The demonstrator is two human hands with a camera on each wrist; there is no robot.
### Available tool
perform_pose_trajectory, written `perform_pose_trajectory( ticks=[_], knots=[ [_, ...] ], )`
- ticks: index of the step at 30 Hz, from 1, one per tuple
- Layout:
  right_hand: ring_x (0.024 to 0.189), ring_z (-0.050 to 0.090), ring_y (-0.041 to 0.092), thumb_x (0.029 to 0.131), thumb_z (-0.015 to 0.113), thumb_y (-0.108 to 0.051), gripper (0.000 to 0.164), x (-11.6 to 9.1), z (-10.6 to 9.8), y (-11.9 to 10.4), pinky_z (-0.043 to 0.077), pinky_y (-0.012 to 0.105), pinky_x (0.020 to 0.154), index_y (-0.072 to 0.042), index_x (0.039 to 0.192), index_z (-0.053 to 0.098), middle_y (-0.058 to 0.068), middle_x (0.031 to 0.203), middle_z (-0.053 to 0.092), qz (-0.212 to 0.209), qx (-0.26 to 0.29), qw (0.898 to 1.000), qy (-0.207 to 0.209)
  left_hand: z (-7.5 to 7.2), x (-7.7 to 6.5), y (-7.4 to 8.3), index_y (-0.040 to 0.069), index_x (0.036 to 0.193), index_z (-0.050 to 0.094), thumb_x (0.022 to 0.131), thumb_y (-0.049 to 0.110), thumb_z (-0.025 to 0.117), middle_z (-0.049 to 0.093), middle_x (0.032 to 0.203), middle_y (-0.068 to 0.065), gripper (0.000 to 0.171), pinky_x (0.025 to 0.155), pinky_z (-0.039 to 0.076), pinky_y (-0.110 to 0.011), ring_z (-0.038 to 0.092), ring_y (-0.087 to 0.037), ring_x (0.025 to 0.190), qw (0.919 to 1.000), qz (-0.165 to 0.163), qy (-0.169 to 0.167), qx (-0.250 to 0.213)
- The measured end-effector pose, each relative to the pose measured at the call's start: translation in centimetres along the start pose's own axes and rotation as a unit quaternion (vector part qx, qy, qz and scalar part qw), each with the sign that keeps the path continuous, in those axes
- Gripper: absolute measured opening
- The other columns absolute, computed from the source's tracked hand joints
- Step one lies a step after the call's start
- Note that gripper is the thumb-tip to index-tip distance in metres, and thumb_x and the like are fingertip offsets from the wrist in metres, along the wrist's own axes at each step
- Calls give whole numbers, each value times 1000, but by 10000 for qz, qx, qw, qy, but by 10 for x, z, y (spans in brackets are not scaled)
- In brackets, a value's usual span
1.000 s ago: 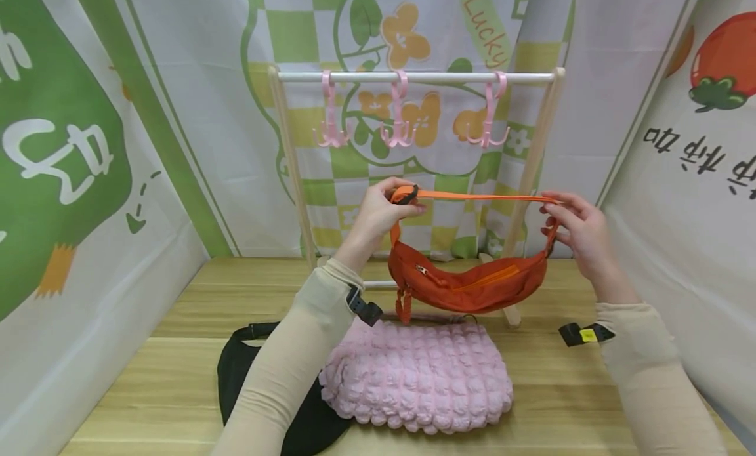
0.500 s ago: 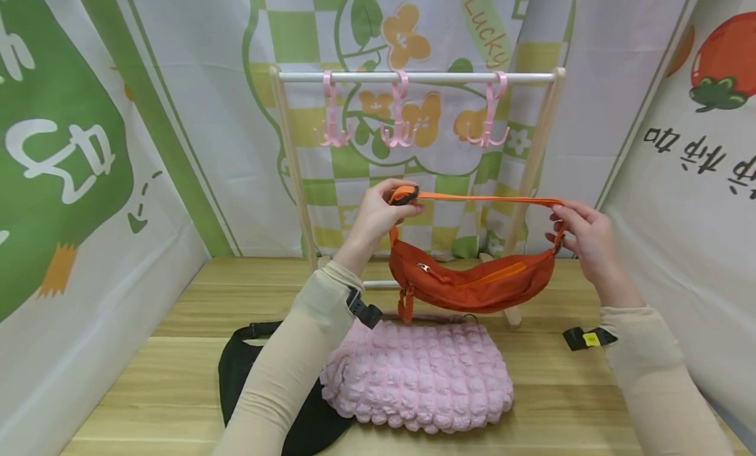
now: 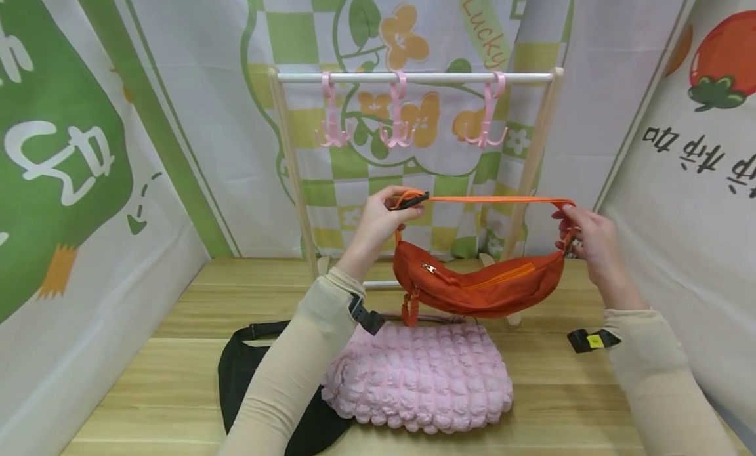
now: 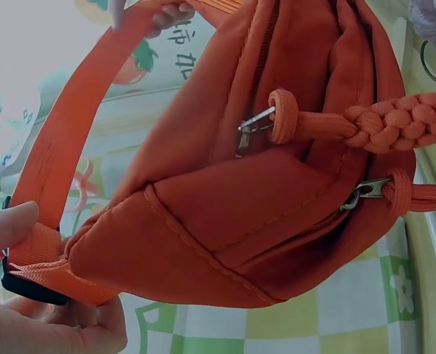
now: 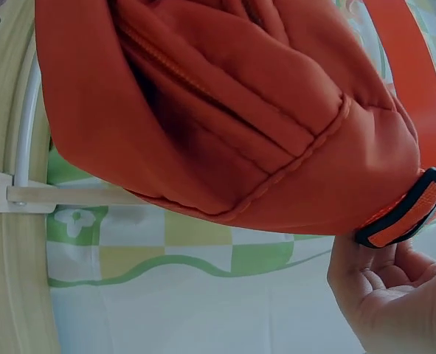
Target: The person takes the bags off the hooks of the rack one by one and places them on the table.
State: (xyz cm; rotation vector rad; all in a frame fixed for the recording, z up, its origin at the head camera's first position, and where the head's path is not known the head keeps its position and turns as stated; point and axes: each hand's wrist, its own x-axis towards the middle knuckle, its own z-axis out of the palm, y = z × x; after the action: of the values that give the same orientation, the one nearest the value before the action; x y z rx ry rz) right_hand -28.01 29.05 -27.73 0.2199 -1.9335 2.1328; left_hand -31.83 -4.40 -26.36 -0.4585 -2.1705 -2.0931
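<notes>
An orange-red waist bag [image 3: 478, 282] with zips and braided pulls hangs in the air in front of the rack. Its orange strap [image 3: 496, 199] runs taut and level between both hands. My left hand [image 3: 378, 223] pinches the strap by a black buckle [image 4: 29, 287] at the bag's left end. At the other end my right hand [image 3: 593, 243] grips the strap between thumb and fingers, close to a second black buckle [image 5: 403, 210]. Below the bag a pink bubbly quilted bag [image 3: 419, 377] lies on the table, overlapping a black bag [image 3: 242, 371] that my left forearm partly covers.
Behind the bag stands a wooden rack with a white top rail [image 3: 437, 78]. Three pink hooks hang from it: a left hook [image 3: 332, 115], a middle hook [image 3: 398, 115] and a right hook [image 3: 487, 115]. Printed curtains surround the wooden table [image 3: 171, 364].
My right hand has slid outward to the right and slightly down, and the strap is stretched wider. The bag has shifted slightly right; the buckle at my left hand has tilted.
</notes>
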Motion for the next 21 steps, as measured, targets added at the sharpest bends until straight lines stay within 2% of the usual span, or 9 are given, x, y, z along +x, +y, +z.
perform_pose_trajectory(
  ticks=[7, 15, 21],
  knots=[
    [53, 57, 9, 95, 55, -36, 31, -1, -4, 3, 53, 22, 54, -14, 74, 62, -5, 61, 59, 411, -406, 9983, -69, 4, 0, -10, 13, 116, 64, 84, 14, 72, 62, 94, -4, 33, 64, 48, -28, 55, -15, 80, 10000, 12, 1, 76],
    [52, 57, 8, 96, 51, -40, 36, -1, -6, 6, 52, 22, 53, -13, 73, 58, -7, 60, 59, 801, -254, 9964, -122, 11, 1, -23, 11, 115, 62, 87, 19, 69, 57, 83, -2, 31, 65, 52, -35, 53, -15, 66, 9997, -109, 85, 203],
    [51, 56, 7, 96, 52, -39, 36, 3, -9, 5, 51, 22, 51, -14, 72, 60, -7, 59, 58, 868, -278, 9958, -78, 12, 1, -27, 9, 117, 59, 89, 20, 67, 55, 83, -4, 32, 58, 52, -27, 53, -14, 66, 9995, -234, -1, 200]
  ],
)
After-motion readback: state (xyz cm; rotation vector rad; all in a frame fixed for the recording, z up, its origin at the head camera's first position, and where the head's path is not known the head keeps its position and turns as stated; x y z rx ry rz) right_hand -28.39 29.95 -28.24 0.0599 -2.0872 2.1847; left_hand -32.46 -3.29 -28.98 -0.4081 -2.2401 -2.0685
